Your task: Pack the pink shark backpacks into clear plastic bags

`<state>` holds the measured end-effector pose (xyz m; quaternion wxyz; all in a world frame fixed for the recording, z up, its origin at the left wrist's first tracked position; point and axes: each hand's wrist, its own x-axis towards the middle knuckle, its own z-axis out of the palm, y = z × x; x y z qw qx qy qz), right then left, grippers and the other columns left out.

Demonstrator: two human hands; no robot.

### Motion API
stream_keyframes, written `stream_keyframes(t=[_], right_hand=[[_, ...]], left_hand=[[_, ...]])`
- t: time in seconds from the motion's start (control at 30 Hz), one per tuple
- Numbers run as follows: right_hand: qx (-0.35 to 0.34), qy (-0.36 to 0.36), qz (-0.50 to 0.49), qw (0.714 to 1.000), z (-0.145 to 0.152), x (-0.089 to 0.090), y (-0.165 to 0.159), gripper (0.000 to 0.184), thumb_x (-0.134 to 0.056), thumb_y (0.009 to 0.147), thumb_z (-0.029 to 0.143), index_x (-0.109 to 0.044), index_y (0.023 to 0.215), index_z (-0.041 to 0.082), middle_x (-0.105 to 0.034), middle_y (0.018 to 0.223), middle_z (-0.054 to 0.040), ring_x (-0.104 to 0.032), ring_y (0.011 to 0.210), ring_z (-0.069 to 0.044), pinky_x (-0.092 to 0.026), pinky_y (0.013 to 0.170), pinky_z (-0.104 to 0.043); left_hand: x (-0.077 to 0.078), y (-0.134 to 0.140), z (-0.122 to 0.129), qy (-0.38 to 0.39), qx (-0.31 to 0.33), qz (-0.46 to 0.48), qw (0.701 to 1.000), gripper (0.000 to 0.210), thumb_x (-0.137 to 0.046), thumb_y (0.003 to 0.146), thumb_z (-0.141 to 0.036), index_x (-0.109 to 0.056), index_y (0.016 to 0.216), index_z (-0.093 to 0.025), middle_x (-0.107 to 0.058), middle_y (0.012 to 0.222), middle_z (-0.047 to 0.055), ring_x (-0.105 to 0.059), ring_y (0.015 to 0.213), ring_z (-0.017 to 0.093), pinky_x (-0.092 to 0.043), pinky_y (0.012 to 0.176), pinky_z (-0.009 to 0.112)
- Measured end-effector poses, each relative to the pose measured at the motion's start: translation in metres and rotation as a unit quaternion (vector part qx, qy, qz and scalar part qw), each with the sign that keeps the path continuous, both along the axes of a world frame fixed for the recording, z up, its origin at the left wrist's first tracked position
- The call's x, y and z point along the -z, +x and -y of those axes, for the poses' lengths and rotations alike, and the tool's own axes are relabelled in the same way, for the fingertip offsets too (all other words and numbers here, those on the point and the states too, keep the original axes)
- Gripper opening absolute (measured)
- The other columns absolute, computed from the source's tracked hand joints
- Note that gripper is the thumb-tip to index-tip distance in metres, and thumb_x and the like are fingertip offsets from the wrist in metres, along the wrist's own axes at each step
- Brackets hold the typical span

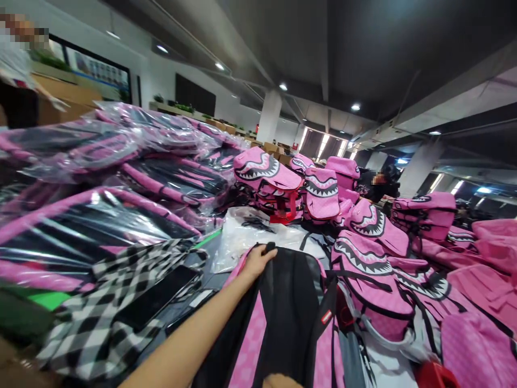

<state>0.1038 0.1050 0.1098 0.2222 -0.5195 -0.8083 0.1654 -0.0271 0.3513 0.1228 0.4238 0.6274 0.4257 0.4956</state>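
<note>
One black-and-pink backpack (293,304) rests between plastic-wrapped backpacks (173,179) and shark-mouth backpacks (359,260). Left hand (256,262) fingers pinch its top loop (270,247); right hand (280,381) finger state cannot be told. Rightward pulling could topple the latter backpacks.

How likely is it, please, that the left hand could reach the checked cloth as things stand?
Probably yes: the checked cloth lies beside the left forearm, only partly covered by a dark flat object, though the left hand would first have to let go of the nearest backpack.
</note>
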Motion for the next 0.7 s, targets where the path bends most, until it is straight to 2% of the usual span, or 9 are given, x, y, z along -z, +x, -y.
stream_keyframes(t=[0.1, 0.13, 0.2, 0.27, 0.33, 0.4, 0.43, 0.53, 0.7], right_hand=[[0.119, 0.009, -0.014, 0.993, -0.006, -0.018, 0.050, 0.030, -0.057, 0.092, 0.056, -0.073, 0.103, 0.033, -0.072, 0.079, -0.0019, -0.068, 0.069, -0.020, -0.051, 0.061, -0.029], [0.182, 0.019, -0.023, 0.983, -0.018, -0.026, 0.069, 0.034, -0.052, 0.094, 0.056, -0.072, 0.101, 0.030, -0.071, 0.075, -0.0024, -0.067, 0.064, -0.019, -0.048, 0.058, -0.028], [0.354, 0.050, -0.045, 0.933, -0.050, -0.038, 0.108, 0.041, -0.050, 0.093, 0.060, -0.069, 0.082, 0.025, -0.065, 0.064, -0.0023, -0.063, 0.058, -0.019, -0.042, 0.053, -0.027], [0.420, 0.056, -0.058, 0.904, -0.084, -0.041, 0.136, 0.046, -0.050, 0.090, 0.062, -0.059, 0.065, 0.024, -0.057, 0.052, -0.0015, -0.058, 0.049, -0.019, -0.038, 0.047, -0.027], [0.428, 0.063, -0.068, 0.899, -0.110, -0.038, 0.148, 0.048, -0.051, 0.087, 0.062, -0.049, 0.056, 0.026, -0.052, 0.046, -0.0008, -0.056, 0.045, -0.020, -0.038, 0.046, -0.028], [0.434, 0.091, -0.081, 0.893, -0.121, -0.034, 0.144, 0.043, -0.052, 0.085, 0.060, -0.048, 0.059, 0.026, -0.058, 0.053, -0.0026, -0.062, 0.054, -0.022, -0.044, 0.052, -0.030], [0.431, 0.112, -0.085, 0.891, -0.121, -0.033, 0.137, 0.038, -0.053, 0.084, 0.058, -0.051, 0.065, 0.026, -0.063, 0.060, -0.0039, -0.065, 0.061, -0.023, -0.047, 0.056, -0.030], [0.382, 0.173, -0.063, 0.906, -0.099, -0.035, 0.107, 0.026, -0.056, 0.081, 0.050, -0.059, 0.085, 0.025, -0.070, 0.073, -0.0046, -0.068, 0.066, -0.023, -0.049, 0.061, -0.030], [0.288, 0.305, -0.019, 0.908, -0.050, -0.059, 0.061, 0.018, -0.060, 0.082, 0.041, -0.064, 0.087, 0.024, -0.067, 0.065, -0.0028, -0.063, 0.051, -0.018, -0.048, 0.053, -0.027]], left_hand=[[0.017, 0.016, 0.009, 0.036, -0.046, -0.041, 0.997, 0.017, -0.077, 0.070, -0.027, -0.067, 0.081, -0.018, -0.065, 0.109, 0.010, -0.061, 0.113, 0.035, -0.045, 0.102, 0.050], [0.019, 0.019, 0.012, 0.060, -0.066, -0.060, 0.994, 0.025, -0.075, 0.072, -0.023, -0.068, 0.094, -0.017, -0.061, 0.123, 0.013, -0.055, 0.124, 0.038, -0.040, 0.109, 0.053], [0.018, 0.025, 0.017, 0.148, -0.095, -0.123, 0.977, 0.043, -0.072, 0.078, -0.020, -0.063, 0.120, -0.017, -0.052, 0.141, 0.017, -0.043, 0.137, 0.039, -0.031, 0.115, 0.056], [0.014, 0.038, 0.023, 0.271, -0.038, -0.210, 0.939, 0.046, -0.065, 0.087, -0.019, -0.057, 0.131, -0.020, -0.054, 0.142, 0.016, -0.045, 0.137, 0.035, -0.030, 0.116, 0.055], [0.011, 0.059, 0.032, 0.352, 0.111, -0.278, 0.887, 0.036, -0.060, 0.092, -0.019, -0.060, 0.128, -0.023, -0.063, 0.133, 0.011, -0.053, 0.128, 0.030, -0.036, 0.113, 0.049], [0.013, 0.083, 0.040, 0.358, 0.247, -0.308, 0.846, 0.032, -0.061, 0.093, -0.021, -0.061, 0.125, -0.024, -0.067, 0.129, 0.008, -0.058, 0.122, 0.027, -0.041, 0.108, 0.044], [0.016, 0.094, 0.043, 0.346, 0.278, -0.310, 0.841, 0.033, -0.062, 0.093, -0.022, -0.061, 0.126, -0.024, -0.067, 0.129, 0.008, -0.058, 0.122, 0.027, -0.041, 0.107, 0.044], [0.028, 0.116, 0.048, 0.307, 0.277, -0.286, 0.865, 0.044, -0.062, 0.092, -0.019, -0.056, 0.135, -0.025, -0.065, 0.135, 0.009, -0.056, 0.126, 0.027, -0.038, 0.110, 0.045], [0.041, 0.121, 0.043, 0.255, 0.264, -0.230, 0.902, 0.048, -0.063, 0.087, -0.014, -0.059, 0.133, -0.027, -0.062, 0.138, 0.008, -0.054, 0.126, 0.027, -0.038, 0.110, 0.045]])
